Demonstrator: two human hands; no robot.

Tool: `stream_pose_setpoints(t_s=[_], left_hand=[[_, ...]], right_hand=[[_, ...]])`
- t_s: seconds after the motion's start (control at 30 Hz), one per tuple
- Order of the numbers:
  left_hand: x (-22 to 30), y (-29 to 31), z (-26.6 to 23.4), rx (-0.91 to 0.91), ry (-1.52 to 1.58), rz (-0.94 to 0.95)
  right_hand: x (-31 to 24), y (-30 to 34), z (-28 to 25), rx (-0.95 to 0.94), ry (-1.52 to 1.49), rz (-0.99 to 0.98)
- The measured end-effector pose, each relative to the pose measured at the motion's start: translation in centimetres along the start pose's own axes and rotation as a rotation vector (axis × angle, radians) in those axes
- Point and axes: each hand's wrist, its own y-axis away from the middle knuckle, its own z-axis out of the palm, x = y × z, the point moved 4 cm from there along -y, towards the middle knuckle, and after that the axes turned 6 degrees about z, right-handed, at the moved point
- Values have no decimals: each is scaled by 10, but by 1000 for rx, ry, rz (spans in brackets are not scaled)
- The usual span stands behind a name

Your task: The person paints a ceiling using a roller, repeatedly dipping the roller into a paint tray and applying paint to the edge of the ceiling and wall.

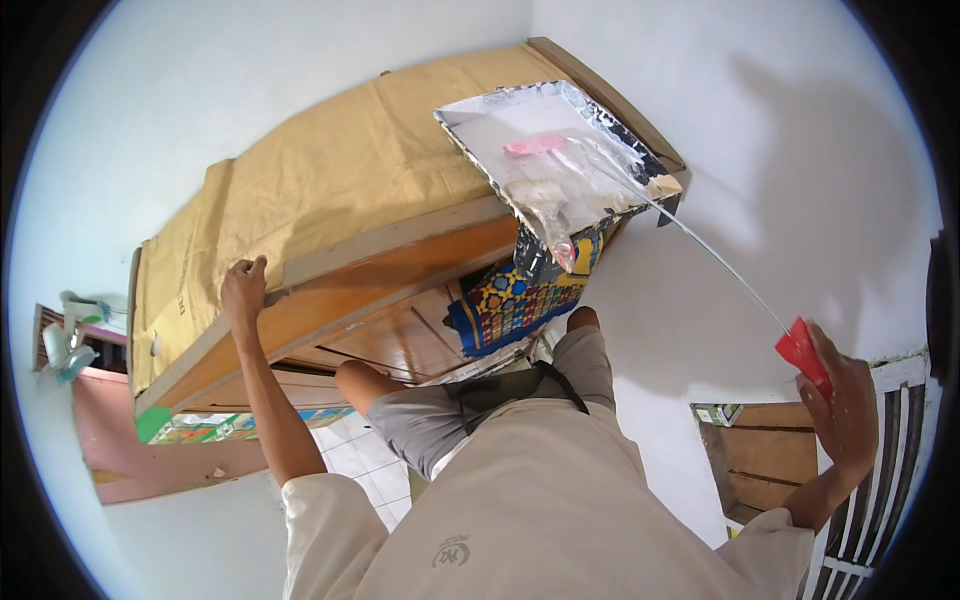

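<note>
At the right, my right hand [843, 408] is closed round the red handle of a paint roller [728, 267]. Its long thin metal rod reaches up and left to a pink roller head inside a paint-smeared white tray [485, 112] with dark, flaking edges. In the same tray lies a clear plastic wrapping [548, 212] with something unclear inside. My left hand [244, 290] has its fingers curled over the front edge of a wooden cabinet [390, 255], whose top is covered with brown paper [330, 165]. The tray rests on the cabinet's right end.
White walls [720, 130] rise behind and to the right. Patterned blue and yellow cloth [525, 305] hangs below the tray. Lower right are a wall opening [765, 450] with wooden boards and a barred window [880, 470]. White floor tiles [365, 465] show far below, between cabinet and body.
</note>
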Motion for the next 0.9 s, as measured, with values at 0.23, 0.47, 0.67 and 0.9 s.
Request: stream_pose_setpoints(t_s=[0.23,0.47,0.67,0.9], left_hand=[[3,10,-8,-2,-3,-57],[-5,2,0,-9,-39,-44],[1,2,-2,-16,-34,-46],[-2,3,1,0,-15,1]], right_hand=[[-13,-41,14,-39,58,-70],[36,19,-16,-76,-22,138],[8,-18,3,25,87,-19],[-2,-17,1,2,158,52]])
